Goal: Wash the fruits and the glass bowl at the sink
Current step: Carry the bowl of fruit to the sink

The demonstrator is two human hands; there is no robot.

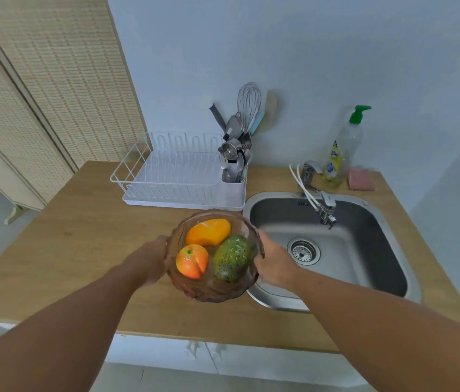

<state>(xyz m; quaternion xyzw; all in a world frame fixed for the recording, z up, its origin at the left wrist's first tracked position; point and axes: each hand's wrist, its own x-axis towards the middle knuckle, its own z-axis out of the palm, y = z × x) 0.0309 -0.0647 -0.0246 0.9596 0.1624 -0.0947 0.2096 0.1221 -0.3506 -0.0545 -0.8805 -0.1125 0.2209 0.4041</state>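
Observation:
A brownish glass bowl (209, 290) sits between both my hands over the wooden counter, its right side reaching over the sink's left rim. Inside it lie an orange-yellow mango (209, 232), a round orange-red fruit (192, 261) and a speckled green fruit (231, 258). My left hand (151, 260) grips the bowl's left side and my right hand (272, 261) grips its right side. The steel sink (364, 222) with its drain strainer (303, 251) lies just to the right. The tap (326, 209) hangs over the basin; I see no water running.
A white dish rack (178, 176) with a utensil holder (234, 162) stands behind the bowl. Two soap bottles (336, 162) and a pink sponge (361, 179) sit behind the sink. A woven folding screen (39, 94) stands at the left.

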